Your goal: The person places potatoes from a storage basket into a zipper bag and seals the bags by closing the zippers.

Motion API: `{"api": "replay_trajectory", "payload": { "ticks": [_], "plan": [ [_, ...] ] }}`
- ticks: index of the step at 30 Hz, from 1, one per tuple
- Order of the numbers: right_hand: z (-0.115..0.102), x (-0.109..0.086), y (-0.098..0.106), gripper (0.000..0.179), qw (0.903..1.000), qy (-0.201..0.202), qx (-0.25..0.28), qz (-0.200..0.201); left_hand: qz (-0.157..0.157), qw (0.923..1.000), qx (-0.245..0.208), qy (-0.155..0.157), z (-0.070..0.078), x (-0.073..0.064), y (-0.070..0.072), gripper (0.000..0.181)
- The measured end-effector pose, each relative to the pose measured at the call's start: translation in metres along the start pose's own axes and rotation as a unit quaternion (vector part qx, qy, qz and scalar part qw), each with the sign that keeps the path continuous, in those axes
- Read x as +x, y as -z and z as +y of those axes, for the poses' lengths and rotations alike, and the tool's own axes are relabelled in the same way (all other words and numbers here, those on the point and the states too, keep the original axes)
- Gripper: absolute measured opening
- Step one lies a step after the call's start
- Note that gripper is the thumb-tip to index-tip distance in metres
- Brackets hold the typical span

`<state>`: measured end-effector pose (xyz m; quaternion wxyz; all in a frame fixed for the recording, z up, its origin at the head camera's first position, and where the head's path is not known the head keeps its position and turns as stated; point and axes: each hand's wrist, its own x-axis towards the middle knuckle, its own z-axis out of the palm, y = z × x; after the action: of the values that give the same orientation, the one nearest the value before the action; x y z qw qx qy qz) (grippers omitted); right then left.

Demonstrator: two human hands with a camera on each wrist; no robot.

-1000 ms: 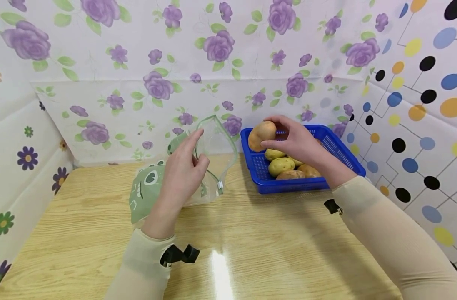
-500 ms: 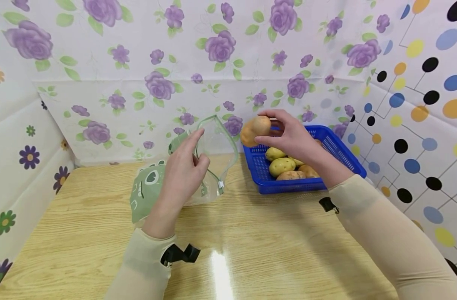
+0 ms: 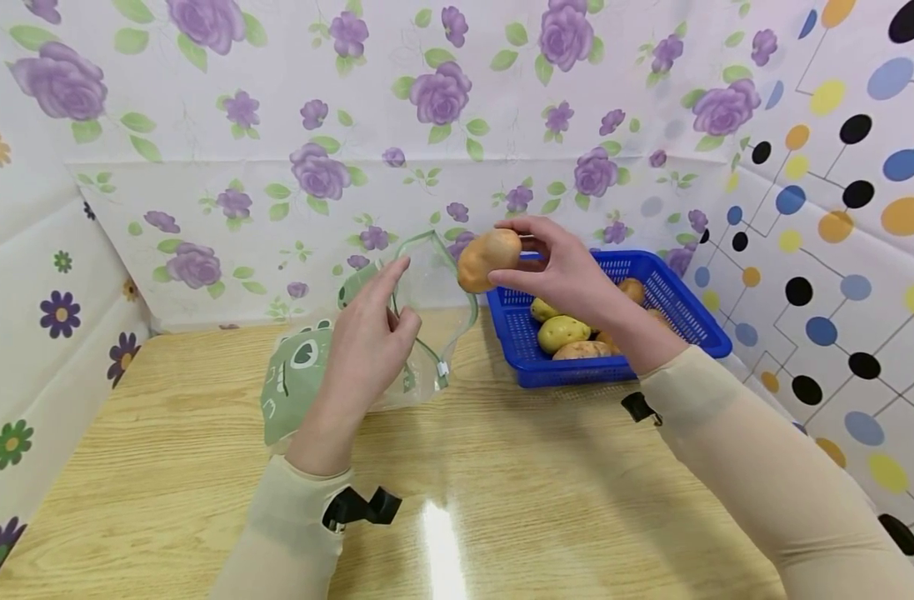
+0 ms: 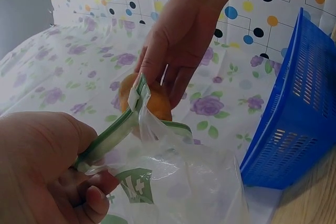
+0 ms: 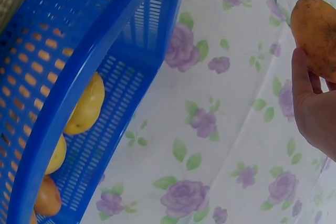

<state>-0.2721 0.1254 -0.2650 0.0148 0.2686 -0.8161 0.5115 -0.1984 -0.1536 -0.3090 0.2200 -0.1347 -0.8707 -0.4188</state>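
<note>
Currently, the left hand (image 3: 368, 343) pinches the open slider zip bag (image 4: 186, 182). Near it, the right hand (image 3: 560, 268) pinches 1 brown potato (image 3: 486, 262).

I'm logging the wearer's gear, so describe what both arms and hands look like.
The left hand and right hand are bare, without gloves. The left sleeve and right sleeve are long and plain beige. Small black fittings sit at both wrists. No cables show.

Bag (image 3: 297, 382) left of basket (image 3: 557, 375), potatoes (image 3: 563, 333) in basket
</note>
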Motion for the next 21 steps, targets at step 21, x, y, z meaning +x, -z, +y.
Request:
{"api": "replay_trajectory", "payload": {
  "ticks": [21],
  "plan": [
    [0.001, 0.016, -0.040, 0.070, 0.9976, 0.032, -0.027, -0.055, 0.008, 0.9999, 0.002, -0.011, 0.001, 0.002, 0.000, 0.070]
  ]
}}
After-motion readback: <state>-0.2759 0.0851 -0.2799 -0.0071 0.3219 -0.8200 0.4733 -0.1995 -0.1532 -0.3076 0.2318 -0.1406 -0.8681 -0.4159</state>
